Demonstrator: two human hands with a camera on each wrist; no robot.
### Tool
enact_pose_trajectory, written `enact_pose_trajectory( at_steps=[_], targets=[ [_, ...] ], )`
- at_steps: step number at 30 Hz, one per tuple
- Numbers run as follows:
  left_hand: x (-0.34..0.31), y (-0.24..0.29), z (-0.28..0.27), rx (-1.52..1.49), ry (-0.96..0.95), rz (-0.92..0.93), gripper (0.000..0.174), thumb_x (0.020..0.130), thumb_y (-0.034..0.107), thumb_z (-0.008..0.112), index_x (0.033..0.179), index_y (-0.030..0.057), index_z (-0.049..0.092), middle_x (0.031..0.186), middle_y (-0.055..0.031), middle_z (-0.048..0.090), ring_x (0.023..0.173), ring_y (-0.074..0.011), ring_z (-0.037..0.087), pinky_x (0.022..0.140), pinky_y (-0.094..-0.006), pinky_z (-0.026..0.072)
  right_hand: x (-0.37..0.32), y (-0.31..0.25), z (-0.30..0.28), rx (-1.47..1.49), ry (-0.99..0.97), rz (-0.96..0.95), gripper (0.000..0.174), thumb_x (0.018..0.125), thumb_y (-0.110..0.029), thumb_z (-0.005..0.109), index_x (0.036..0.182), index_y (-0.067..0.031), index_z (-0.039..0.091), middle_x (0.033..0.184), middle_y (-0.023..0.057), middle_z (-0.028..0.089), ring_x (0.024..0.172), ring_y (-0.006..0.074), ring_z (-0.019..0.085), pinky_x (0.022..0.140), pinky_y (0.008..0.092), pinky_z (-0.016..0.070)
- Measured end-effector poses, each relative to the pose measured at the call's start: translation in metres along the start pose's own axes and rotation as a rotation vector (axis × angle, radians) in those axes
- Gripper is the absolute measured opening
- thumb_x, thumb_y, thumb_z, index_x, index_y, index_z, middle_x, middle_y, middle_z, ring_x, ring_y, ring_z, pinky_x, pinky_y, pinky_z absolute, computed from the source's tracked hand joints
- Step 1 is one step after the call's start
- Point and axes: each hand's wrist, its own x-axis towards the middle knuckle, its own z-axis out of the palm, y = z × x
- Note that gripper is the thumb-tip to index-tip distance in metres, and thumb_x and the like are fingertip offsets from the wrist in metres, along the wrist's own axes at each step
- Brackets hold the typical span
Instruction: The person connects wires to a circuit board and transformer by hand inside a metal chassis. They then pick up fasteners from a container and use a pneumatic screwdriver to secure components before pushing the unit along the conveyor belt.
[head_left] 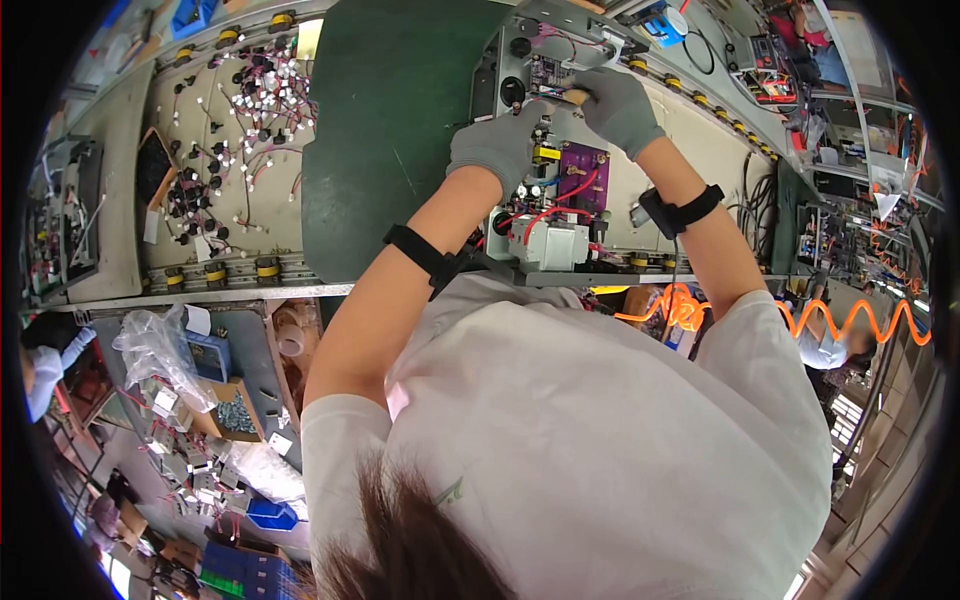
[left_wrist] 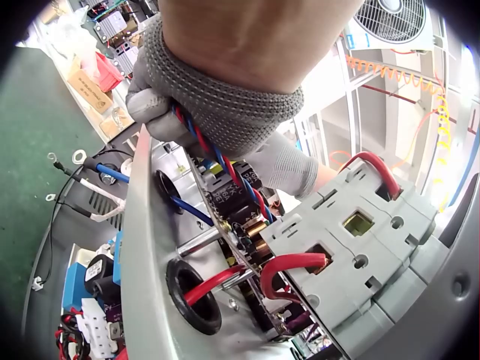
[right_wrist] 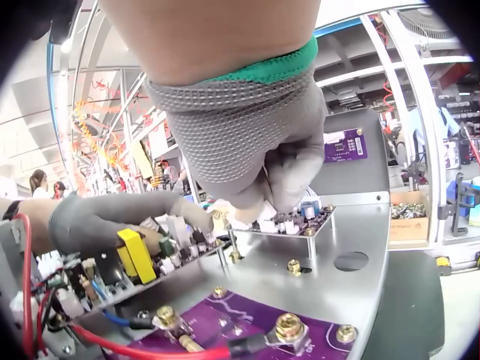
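Note:
Both hands wear grey gloves and work inside a metal chassis (right_wrist: 352, 225) holding circuit boards. The right hand (head_left: 618, 108) reaches down to a small raised board (right_wrist: 319, 225); in the right wrist view its curled fingers pinch at a white connector (right_wrist: 267, 222). My left hand (head_left: 500, 145) lies over a longer board (right_wrist: 180, 262) beside a yellow component (right_wrist: 136, 255). One left finger stretches towards the small board, while others bend near the chassis wall (left_wrist: 139, 247). Twisted red, blue and black wires (left_wrist: 225, 161) run up against the left glove; I cannot tell whether it grips them.
Nearer the body sit a grey contactor block (left_wrist: 352, 225) with thick red cables and a purple board (head_left: 582, 178). The chassis stands beside a green mat (head_left: 390, 150). Many small wired parts (head_left: 270, 95) lie further left. An orange coiled hose (head_left: 680, 305) hangs by the bench edge.

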Motion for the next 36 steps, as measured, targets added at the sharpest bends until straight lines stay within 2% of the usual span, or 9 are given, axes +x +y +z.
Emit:
enact_pose_trajectory(
  at_steps=[1, 5, 14, 17, 20, 25, 28, 32, 36],
  targets=[
    [0.001, -0.001, 0.0, -0.002, 0.005, -0.001, 0.041, 0.086, 0.016, 0.044, 0.127, 0.0237, 0.041, 0.091, -0.0123, 0.064, 0.081, -0.0327, 0.064, 0.07, -0.0434, 0.0498, -0.002, 0.0, 0.0, 0.139, 0.046, 0.041, 0.02, 0.079, -0.017, 0.065, 0.097, -0.0094, 0.067, 0.086, 0.0115, 0.066, 0.075, 0.0288, 0.062, 0.068, 0.034, 0.0488],
    [0.003, -0.001, 0.002, -0.008, -0.013, -0.002, 0.04, 0.086, 0.016, 0.044, 0.125, 0.023, 0.042, 0.091, -0.0118, 0.064, 0.081, -0.0324, 0.063, 0.069, -0.0436, 0.0497, -0.005, 0.001, 0.006, 0.142, 0.097, 0.064, 0.017, 0.078, -0.013, 0.066, 0.094, -0.0092, 0.067, 0.083, 0.0131, 0.067, 0.07, 0.0286, 0.064, 0.064, 0.0333, 0.0495],
    [0.005, -0.002, 0.004, -0.017, -0.006, -0.008, 0.038, 0.086, 0.015, 0.044, 0.123, 0.0215, 0.043, 0.089, -0.0109, 0.064, 0.082, -0.0317, 0.063, 0.069, -0.0433, 0.0498, -0.01, -0.006, 0.01, 0.202, 0.132, 0.191, 0.023, 0.078, -0.004, 0.054, 0.095, -0.01, 0.068, 0.083, 0.012, 0.067, 0.069, 0.0249, 0.065, 0.063, 0.0304, 0.0496],
    [0.004, -0.002, 0.003, -0.035, 0.019, 0.025, 0.037, 0.086, 0.016, 0.043, 0.123, 0.0216, 0.044, 0.088, -0.0112, 0.065, 0.081, -0.0322, 0.063, 0.069, -0.0437, 0.0498, -0.011, -0.002, 0.013, 0.257, 0.167, 0.187, 0.019, 0.079, -0.006, 0.057, 0.094, -0.0094, 0.069, 0.084, 0.01, 0.068, 0.066, 0.0218, 0.064, 0.062, 0.0285, 0.0487],
    [0.004, -0.001, 0.003, -0.037, 0.014, 0.0, 0.036, 0.087, 0.016, 0.042, 0.122, 0.0226, 0.044, 0.087, -0.0123, 0.064, 0.079, -0.0329, 0.063, 0.068, -0.0442, 0.0497, -0.013, -0.003, 0.015, 0.294, 0.145, 0.283, 0.016, 0.079, -0.01, 0.061, 0.094, -0.0095, 0.069, 0.082, 0.0078, 0.069, 0.064, 0.0161, 0.062, 0.061, 0.0265, 0.0477],
    [0.003, -0.002, 0.005, -0.06, 0.049, 0.003, 0.033, 0.086, 0.017, 0.043, 0.118, 0.0231, 0.045, 0.086, -0.0138, 0.064, 0.077, -0.034, 0.063, 0.067, -0.0448, 0.0495, -0.015, 0.0, 0.028, 0.452, 0.255, 0.314, 0.018, 0.08, -0.013, 0.065, 0.096, -0.0063, 0.069, 0.08, 0.0066, 0.069, 0.067, 0.0086, 0.061, 0.062, 0.0235, 0.0476],
    [0.005, -0.004, 0.009, -0.049, 0.061, 0.013, 0.032, 0.086, 0.017, 0.044, 0.118, 0.0223, 0.044, 0.087, -0.0121, 0.064, 0.078, -0.0338, 0.063, 0.067, -0.0449, 0.0496, -0.017, -0.004, 0.032, 0.584, 0.343, 0.303, 0.018, 0.078, -0.006, 0.06, 0.093, -0.0087, 0.07, 0.077, 0.0079, 0.068, 0.061, 0.0137, 0.063, 0.059, 0.026, 0.0492],
    [0.006, -0.006, 0.012, -0.046, 0.068, 0.024, 0.034, 0.085, 0.017, 0.045, 0.118, 0.022, 0.043, 0.09, -0.0106, 0.064, 0.08, -0.0333, 0.063, 0.068, -0.0451, 0.0497, -0.017, -0.014, 0.026, 0.651, 0.33, 0.376, 0.02, 0.078, -0.005, 0.059, 0.094, -0.0088, 0.069, 0.077, 0.0079, 0.068, 0.061, 0.0129, 0.063, 0.058, 0.0262, 0.049],
    [0.006, -0.005, 0.008, -0.037, 0.036, 0.013, 0.035, 0.085, 0.018, 0.046, 0.119, 0.0219, 0.042, 0.092, -0.0104, 0.064, 0.082, -0.0333, 0.063, 0.068, -0.0453, 0.0497, -0.018, -0.008, 0.025, 0.495, 0.32, 0.276, 0.017, 0.079, -0.007, 0.06, 0.093, -0.0095, 0.069, 0.078, 0.0084, 0.068, 0.062, 0.0157, 0.064, 0.059, 0.0277, 0.049]
  ],
)
